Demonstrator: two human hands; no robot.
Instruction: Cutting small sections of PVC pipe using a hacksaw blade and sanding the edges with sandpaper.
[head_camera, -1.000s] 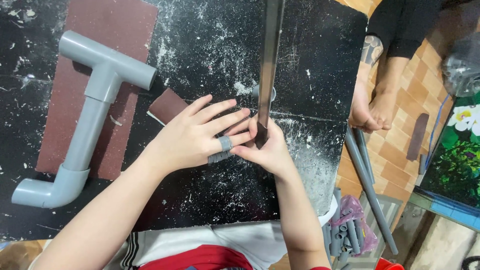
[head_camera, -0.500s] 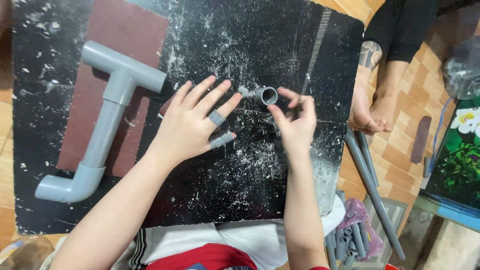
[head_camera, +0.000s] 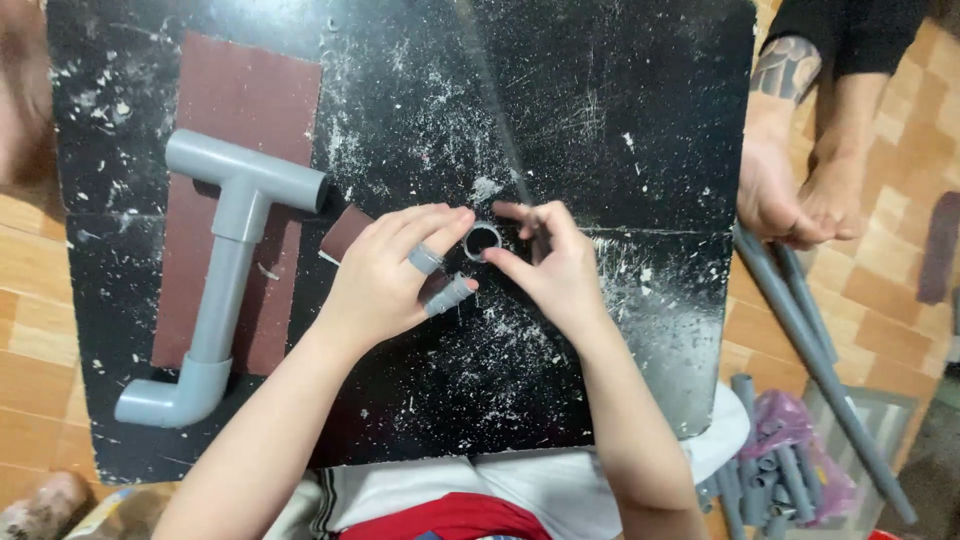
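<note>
Pipe assembly (head_camera: 225, 270) lies left of ring (head_camera: 482, 240).

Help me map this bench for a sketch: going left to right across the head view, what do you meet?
Grey pipe assembly → left hand → small grey ring → right hand → another person's feet → long grey pipes on the floor.
</note>
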